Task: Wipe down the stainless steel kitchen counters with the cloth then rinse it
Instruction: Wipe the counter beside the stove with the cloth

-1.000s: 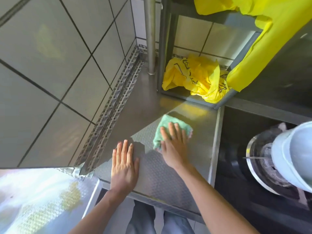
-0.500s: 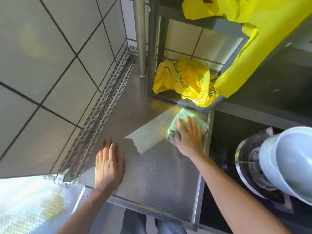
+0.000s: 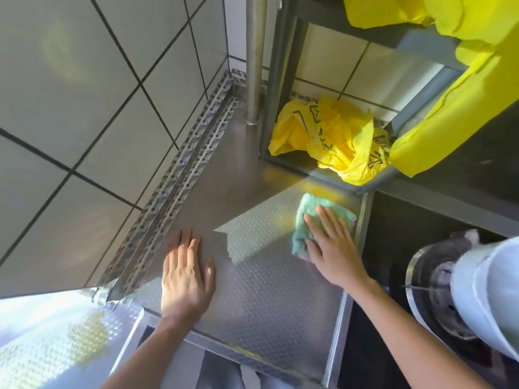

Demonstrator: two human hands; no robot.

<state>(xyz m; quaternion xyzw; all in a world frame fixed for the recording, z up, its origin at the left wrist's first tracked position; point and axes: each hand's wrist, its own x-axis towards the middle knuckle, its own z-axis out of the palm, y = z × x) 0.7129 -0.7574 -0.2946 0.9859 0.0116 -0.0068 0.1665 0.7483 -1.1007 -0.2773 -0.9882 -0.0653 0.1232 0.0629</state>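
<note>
A green cloth [image 3: 309, 214] lies flat on the textured stainless steel counter [image 3: 266, 299], near the counter's right rim. My right hand [image 3: 331, 245] presses down on the cloth with straight fingers and covers its near right part. My left hand [image 3: 185, 276] rests flat on the counter to the left, fingers straight, holding nothing.
A tiled wall [image 3: 84, 122] and a perforated metal strip [image 3: 179, 178] border the counter on the left. A steel post [image 3: 254, 60] and a shelf frame holding a crumpled yellow bag [image 3: 331, 136] stand behind. A dark recess with a round metal pot [image 3: 432, 282] lies right.
My right hand slid the cloth from the counter's middle to its far right edge, then slightly back toward me. My left hand stayed flat on the counter.
</note>
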